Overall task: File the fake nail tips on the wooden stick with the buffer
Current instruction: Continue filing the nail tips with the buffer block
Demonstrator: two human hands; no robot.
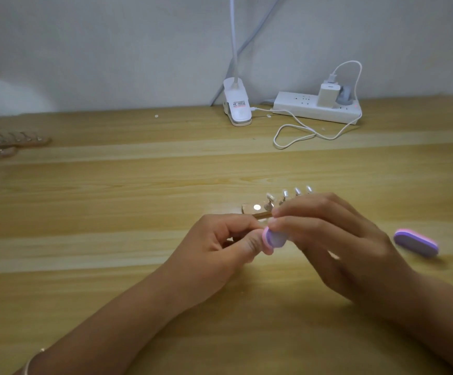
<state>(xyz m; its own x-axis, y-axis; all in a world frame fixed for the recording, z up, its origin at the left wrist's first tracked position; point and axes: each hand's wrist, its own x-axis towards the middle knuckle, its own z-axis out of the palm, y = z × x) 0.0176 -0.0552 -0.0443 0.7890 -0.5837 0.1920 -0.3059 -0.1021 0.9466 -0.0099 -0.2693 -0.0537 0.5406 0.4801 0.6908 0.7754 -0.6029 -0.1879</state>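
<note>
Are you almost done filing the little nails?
Can't tell which nails are finished. In hand: both hands, left hand and right hand, hold a purple buffer. Left: nail tips on the wooden stick; a second buffer lies unused.

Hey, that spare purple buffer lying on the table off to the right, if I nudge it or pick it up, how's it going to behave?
The spare buffer lies on a broad flat face on the table, so it would probably slide rather than roll. Its layered pink and purple body looks like foam, so likely light and slightly squashy. The surface looks matte, so probably easy to grip.
</note>
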